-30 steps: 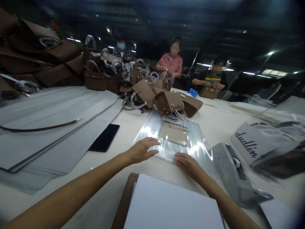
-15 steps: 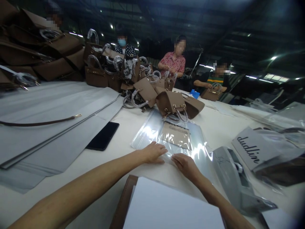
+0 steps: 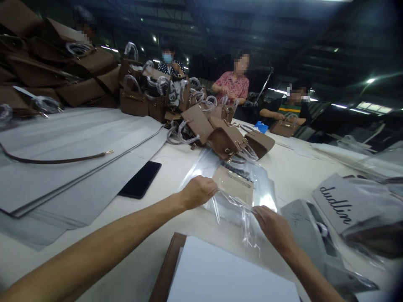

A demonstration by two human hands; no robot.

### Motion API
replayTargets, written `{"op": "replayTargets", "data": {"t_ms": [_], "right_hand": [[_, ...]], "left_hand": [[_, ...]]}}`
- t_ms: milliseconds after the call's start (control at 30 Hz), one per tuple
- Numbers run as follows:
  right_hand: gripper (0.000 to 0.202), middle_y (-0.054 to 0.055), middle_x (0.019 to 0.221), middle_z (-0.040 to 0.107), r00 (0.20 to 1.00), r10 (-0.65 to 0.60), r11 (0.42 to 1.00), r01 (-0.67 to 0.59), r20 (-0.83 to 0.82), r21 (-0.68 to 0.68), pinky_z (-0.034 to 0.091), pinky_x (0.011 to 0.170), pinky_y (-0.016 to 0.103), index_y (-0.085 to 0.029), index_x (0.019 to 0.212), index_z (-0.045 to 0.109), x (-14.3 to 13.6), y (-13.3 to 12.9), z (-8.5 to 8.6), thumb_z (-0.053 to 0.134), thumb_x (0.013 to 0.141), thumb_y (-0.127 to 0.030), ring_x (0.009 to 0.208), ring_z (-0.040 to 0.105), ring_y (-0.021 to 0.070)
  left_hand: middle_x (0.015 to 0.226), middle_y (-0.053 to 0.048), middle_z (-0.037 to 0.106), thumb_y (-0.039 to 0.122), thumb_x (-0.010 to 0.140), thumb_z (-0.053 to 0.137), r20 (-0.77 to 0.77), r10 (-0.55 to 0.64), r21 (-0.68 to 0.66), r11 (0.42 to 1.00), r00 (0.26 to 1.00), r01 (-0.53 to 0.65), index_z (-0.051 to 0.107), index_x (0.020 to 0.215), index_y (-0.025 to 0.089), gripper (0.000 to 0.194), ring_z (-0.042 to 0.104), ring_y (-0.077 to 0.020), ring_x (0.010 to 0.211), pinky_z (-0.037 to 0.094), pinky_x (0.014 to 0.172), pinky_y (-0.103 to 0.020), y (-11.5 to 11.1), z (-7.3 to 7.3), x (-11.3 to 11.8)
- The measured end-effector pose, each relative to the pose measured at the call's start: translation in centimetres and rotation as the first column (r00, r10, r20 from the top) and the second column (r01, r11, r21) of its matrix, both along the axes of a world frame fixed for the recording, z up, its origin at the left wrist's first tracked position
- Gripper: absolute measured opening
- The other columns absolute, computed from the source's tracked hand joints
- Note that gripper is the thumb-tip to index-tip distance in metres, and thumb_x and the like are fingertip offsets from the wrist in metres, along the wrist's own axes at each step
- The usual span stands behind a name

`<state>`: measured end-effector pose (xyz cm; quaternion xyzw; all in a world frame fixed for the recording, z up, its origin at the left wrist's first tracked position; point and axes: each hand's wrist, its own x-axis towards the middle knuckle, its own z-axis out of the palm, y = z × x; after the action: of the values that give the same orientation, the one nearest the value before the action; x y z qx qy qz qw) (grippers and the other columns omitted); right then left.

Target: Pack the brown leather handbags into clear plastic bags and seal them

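Note:
Both hands grip the near edge of a clear plastic bag (image 3: 226, 209) lying over more clear film on the table. My left hand (image 3: 199, 192) is closed on the edge at the left, my right hand (image 3: 273, 224) pinches it at the right. Between them the plastic is lifted and creased. Beyond that edge a beige printed sheet (image 3: 236, 183) shows through the clear film. Close to me lies a brown bag (image 3: 166, 266) with a white sheet (image 3: 229, 272) over it.
Several brown handbags (image 3: 223, 136) lie piled beyond the plastic. A black phone (image 3: 140, 179) and a brown strap (image 3: 63, 160) are to the left, near grey sheets (image 3: 78, 184). At right stand a grey device (image 3: 310, 235) and a wrapped bag with lettered paper (image 3: 335, 203). Co-workers (image 3: 233, 84) are across the table.
My hands have moved apart, the right one further right. They have raised the near edge of the plastic bag, which lay flat before. The camera view has shifted slightly.

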<state>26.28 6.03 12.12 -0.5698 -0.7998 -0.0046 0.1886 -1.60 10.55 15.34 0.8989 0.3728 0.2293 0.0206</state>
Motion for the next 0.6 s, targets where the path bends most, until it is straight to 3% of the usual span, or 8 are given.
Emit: {"op": "replayTargets", "data": {"t_ms": [100,233,267,333,400,500,567,600], "right_hand": [[0.025,0.003,0.079,0.058,0.994,-0.005,0.987,-0.012,0.106,0.162,0.034,0.058,0.024,-0.019,0.092,0.059,1.8,-2.3,-0.2,0.039,0.091,-0.034,0.067,0.053,0.0143],[0.019,0.002,0.079,0.058,0.949,0.104,0.901,-0.216,0.297,0.375,0.035,0.062,0.022,-0.019,0.102,0.057,2.1,-5.1,-0.9,0.044,0.090,-0.025,0.070,0.054,0.0115],[0.019,0.002,0.081,0.059,0.942,0.073,0.894,-0.208,0.328,0.398,0.036,0.062,0.022,-0.020,0.102,0.057,2.1,-5.8,-1.1,0.044,0.089,-0.024,0.071,0.054,0.0117],[0.022,0.003,0.084,0.060,0.943,-0.087,0.920,-0.048,0.322,0.388,0.037,0.062,0.024,-0.021,0.103,0.058,2.6,-7.1,-1.8,0.042,0.089,-0.026,0.075,0.056,0.0146],[0.027,0.005,0.088,0.061,0.921,-0.277,0.931,0.187,0.274,0.315,0.039,0.057,0.027,-0.021,0.102,0.058,3.7,-8.4,-2.6,0.037,0.088,-0.031,0.077,0.057,0.0186],[0.033,0.007,0.088,0.063,0.887,-0.461,0.887,0.459,0.030,0.059,0.043,0.052,0.031,-0.022,0.092,0.062,5.8,-9.9,-3.6,0.041,0.081,-0.045,0.071,0.060,0.0220],[0.036,0.007,0.085,0.065,0.728,-0.620,0.784,0.572,-0.292,-0.239,0.045,0.053,0.032,-0.022,0.089,0.063,6.4,-10.5,-3.9,0.054,0.070,-0.051,0.072,0.061,0.0234],[0.041,0.007,0.083,0.066,0.568,-0.678,0.734,0.552,-0.466,-0.395,0.046,0.052,0.030,-0.021,0.091,0.062,6.3,-10.7,-4.0,0.062,0.063,-0.051,0.072,0.062,0.0227]], "left_hand": [[0.086,-0.005,0.061,0.022,0.086,0.042,0.072,0.031,-0.033,0.999,0.997,-0.028,0.059,0.079,0.017,0.020,0.054,-0.0180,0.085,0.039,0.082,-0.033,-1.1,-0.2,-2.3],[0.108,-0.011,0.056,0.012,0.081,0.043,0.257,0.287,-0.160,0.954,0.923,-0.252,0.062,0.089,0.016,0.021,0.048,-0.0258,0.099,0.038,0.084,-0.043,-0.9,-1.3,-4.5],[0.108,-0.010,0.056,0.012,0.080,0.044,0.306,0.345,-0.213,0.933,0.887,-0.289,0.062,0.091,0.017,0.022,0.048,-0.0260,0.100,0.039,0.083,-0.042,-0.7,-1.4,-4.8],[0.103,-0.006,0.059,0.015,0.080,0.045,0.405,0.431,-0.338,0.890,0.806,-0.305,0.063,0.096,0.021,0.025,0.051,-0.0221,0.093,0.044,0.077,-0.035,-0.7,-1.5,-5.2],[0.095,-0.002,0.062,0.021,0.082,0.043,0.495,0.504,-0.486,0.836,0.708,-0.256,0.060,0.106,0.024,0.029,0.055,-0.0156,0.074,0.046,0.061,-0.026,-1.0,-1.3,-5.5],[0.089,-0.004,0.062,0.026,0.082,0.043,0.576,0.610,-0.680,0.727,0.544,-0.095,0.058,0.110,0.019,0.032,0.051,-0.0093,0.051,0.034,0.036,-0.018,-1.8,-1.2,-5.6],[0.085,-0.008,0.062,0.021,0.077,0.047,0.598,0.668,-0.753,0.658,0.443,0.024,0.060,0.101,0.013,0.028,0.051,-0.0085,0.051,0.028,0.032,-0.016,-2.1,-1.3,-5.4],[0.083,-0.008,0.062,0.017,0.074,0.049,0.605,0.690,-0.771,0.632,0.397,0.077,0.061,0.096,0.012,0.025,0.053,-0.0087,0.054,0.029,0.033,-0.015,-2.2,-1.4,-5.3]]}}
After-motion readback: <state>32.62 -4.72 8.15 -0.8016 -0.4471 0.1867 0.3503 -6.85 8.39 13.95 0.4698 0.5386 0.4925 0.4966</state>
